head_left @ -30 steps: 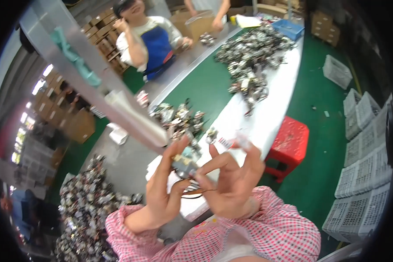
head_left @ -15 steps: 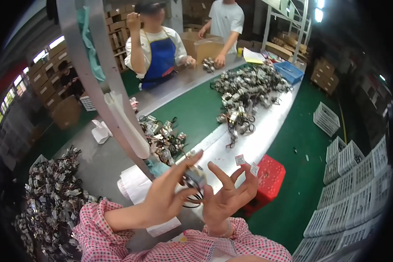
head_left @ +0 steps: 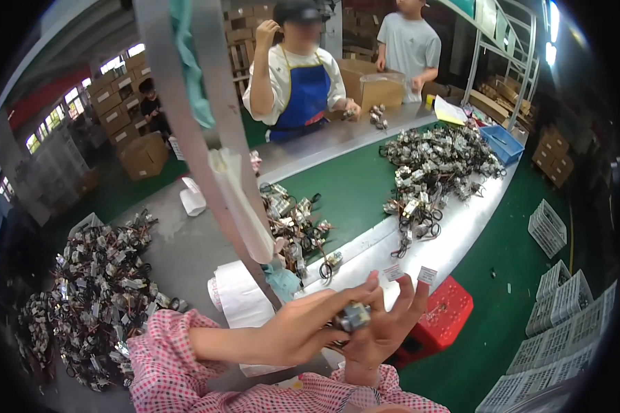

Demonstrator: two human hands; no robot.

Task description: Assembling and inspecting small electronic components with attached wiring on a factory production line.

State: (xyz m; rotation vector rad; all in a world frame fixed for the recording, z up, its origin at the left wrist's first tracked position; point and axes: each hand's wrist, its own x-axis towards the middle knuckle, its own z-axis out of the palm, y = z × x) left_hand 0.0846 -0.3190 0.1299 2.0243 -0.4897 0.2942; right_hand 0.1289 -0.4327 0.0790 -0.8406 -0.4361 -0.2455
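My left hand (head_left: 296,329) pinches a small boxy metal part with wires (head_left: 353,316), held up above the near edge of the bench. My right hand (head_left: 386,330) is right beside it, fingers spread, thumb and index close to the part; whether they touch it I cannot tell. Two small white printed labels, one label (head_left: 393,272) and another label (head_left: 427,275), cling to its raised fingertips. Behind my left hand lies a white paper roll (head_left: 238,292). Similar wired parts form a pile (head_left: 296,227) beyond it.
A large heap of wired parts (head_left: 103,296) covers the left side; another heap (head_left: 441,168) lies far right near a blue tray (head_left: 501,143). A metal post (head_left: 207,138) rises before me. A red crate (head_left: 444,320) and white baskets (head_left: 548,227) stand right. Two people work across the bench.
The view has turned left, shifting the scene rightward. My left hand has brought the part against or close to my right hand's fingers. Both labels remain on the right fingertips.
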